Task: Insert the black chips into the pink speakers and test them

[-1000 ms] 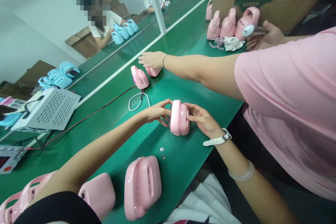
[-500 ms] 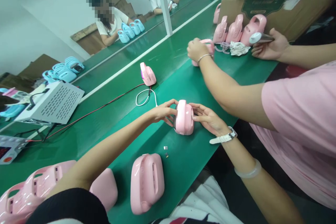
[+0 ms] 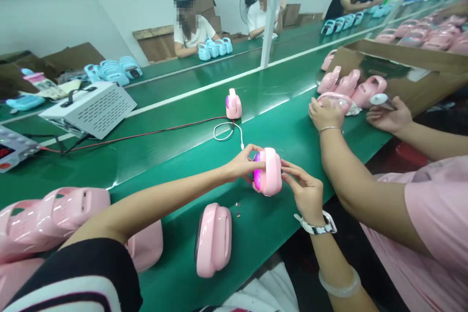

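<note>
1. A pink device point(image 3: 268, 171) is held just right of the frame's centre, upright on or just above the green tabletop point(image 3: 285, 131); contact with the surface cannot be told.
2. Its long axis is seen to run roughly vertically in the frame, with the rounded top uppermost. A purple-lit face is turned toward the left of the frame, and the plain pink back toward the right.
3. The device lies between the two hands. The left hand point(image 3: 242, 165) is placed on its left side, the fingers curled over the upper edge and the lit face.
4. The right hand point(image 3: 306, 191) is set against its right side, the fingertips pressed to the pink back; both hands are closed on the device.
5. A second pink unit point(image 3: 215, 240) is laid flat at lower centre, well apart from the fingers.
6. Another person's hand point(image 3: 325, 113) is seen at the upper right, on a pink unit.
</note>
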Demonstrator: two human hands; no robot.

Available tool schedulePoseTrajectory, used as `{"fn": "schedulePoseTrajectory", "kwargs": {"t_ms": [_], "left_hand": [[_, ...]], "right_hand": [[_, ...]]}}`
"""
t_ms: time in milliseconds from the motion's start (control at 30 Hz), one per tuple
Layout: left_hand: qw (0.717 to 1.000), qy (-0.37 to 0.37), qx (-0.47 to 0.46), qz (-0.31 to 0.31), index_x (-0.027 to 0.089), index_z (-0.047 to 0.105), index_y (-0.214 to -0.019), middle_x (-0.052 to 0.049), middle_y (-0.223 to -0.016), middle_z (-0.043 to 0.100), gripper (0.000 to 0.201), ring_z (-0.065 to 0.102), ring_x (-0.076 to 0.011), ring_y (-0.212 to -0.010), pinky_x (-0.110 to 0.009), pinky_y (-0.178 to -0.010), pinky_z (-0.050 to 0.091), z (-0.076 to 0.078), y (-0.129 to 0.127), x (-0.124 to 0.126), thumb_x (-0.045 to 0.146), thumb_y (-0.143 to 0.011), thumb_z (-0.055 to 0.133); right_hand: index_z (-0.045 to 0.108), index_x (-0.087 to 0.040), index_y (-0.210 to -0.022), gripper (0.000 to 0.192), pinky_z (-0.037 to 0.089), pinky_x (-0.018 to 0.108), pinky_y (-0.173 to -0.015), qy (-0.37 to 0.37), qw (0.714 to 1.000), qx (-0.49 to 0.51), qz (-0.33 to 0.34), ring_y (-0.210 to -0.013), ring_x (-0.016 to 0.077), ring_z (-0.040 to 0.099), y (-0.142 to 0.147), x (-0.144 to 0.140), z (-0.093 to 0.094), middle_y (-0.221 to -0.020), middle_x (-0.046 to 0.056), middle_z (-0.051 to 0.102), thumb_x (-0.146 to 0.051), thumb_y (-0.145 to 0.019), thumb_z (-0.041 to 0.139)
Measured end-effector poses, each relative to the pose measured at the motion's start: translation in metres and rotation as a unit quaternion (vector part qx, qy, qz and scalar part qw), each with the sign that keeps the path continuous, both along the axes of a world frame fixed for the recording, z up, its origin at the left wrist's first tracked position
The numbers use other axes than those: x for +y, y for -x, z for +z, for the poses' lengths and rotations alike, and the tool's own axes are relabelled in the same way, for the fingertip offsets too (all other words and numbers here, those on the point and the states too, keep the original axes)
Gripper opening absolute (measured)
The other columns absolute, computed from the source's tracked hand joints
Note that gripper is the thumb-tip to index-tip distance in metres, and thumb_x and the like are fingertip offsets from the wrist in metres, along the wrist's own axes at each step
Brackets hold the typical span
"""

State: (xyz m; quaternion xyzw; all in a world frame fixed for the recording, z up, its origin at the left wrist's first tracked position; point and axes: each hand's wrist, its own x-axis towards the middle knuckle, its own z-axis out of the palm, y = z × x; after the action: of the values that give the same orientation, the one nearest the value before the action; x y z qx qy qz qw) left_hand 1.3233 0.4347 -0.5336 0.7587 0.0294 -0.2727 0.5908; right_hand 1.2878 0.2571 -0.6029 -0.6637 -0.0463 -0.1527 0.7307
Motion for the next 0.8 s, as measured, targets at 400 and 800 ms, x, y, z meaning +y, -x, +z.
{"fn": "schedulePoseTrajectory", "kwargs": {"t_ms": [400,800], "left_hand": [[0.97,0.048,-0.034,0.234,0.026,0.044,-0.113,0.0,-0.082,0.061,0.057,0.06,-0.0152,-0.06,-0.032,-0.059,0.054,0.061,0.046,0.12,0.034,-0.066,0.075],[0.954,-0.093,-0.111,0.264,0.029,0.066,-0.115,-0.005,-0.109,0.068,0.049,0.061,-0.0303,-0.109,-0.037,-0.089,0.049,0.1,0.142,0.222,0.042,-0.068,0.07]], "right_hand": [[0.07,-0.025,-0.106,0.03,0.055,0.043,-0.075,0.198,0.971,-0.038,0.128,-0.085,0.0265,0.068,0.007,0.079,0.061,-0.101,0.009,0.073,-0.042,-0.081,0.067],[0.063,-0.012,-0.071,0.02,0.044,0.024,-0.044,0.262,0.931,0.097,0.234,-0.046,0.0092,0.049,-0.162,0.243,0.122,-0.055,-0.002,0.056,-0.027,-0.077,0.075]]}}
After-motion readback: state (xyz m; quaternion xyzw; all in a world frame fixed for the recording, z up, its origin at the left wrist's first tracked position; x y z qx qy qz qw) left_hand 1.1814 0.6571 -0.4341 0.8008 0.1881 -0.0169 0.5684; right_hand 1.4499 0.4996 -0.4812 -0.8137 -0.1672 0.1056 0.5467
